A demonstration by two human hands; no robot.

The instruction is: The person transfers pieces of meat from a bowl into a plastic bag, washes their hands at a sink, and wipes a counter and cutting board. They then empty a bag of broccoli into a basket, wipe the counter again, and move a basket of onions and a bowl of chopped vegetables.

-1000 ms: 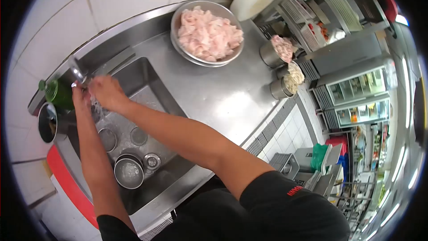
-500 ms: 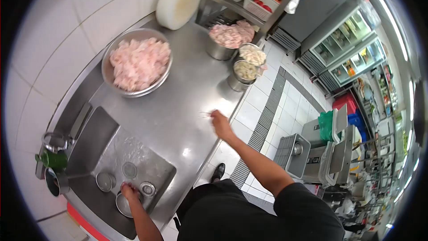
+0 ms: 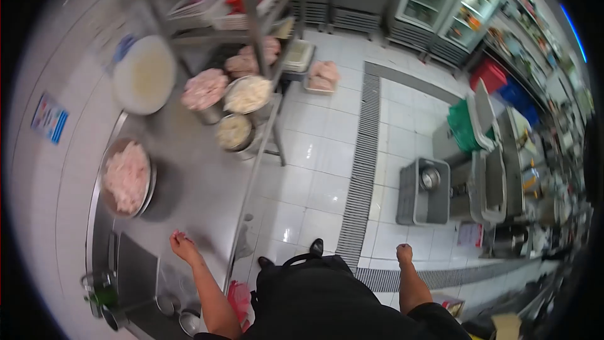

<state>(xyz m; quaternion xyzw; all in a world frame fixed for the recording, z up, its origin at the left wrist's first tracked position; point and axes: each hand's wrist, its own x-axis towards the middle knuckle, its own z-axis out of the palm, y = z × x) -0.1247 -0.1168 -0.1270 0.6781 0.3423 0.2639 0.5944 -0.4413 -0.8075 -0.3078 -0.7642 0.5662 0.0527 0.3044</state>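
My left hand is over the steel counter, right of the large bowl heaped with pale pink raw meat. Its fingers are drawn together; a small pinkish patch shows at the tips, too blurred to name. Out to the right, over the tiled floor, my right hand is closed, and what it may hold is hidden. In the sink below my left arm lie a small metal bowl and a metal cup.
Metal containers of meat and pale food pieces stand at the counter's far end, near a round white board. A grey crate and a bin with a green bag are to the right. A floor drain runs ahead.
My view has swung right. My left hand has left the metal bowl in the sink and risen over the counter. My right hand has moved from the counter, where it held something thin, out over the floor.
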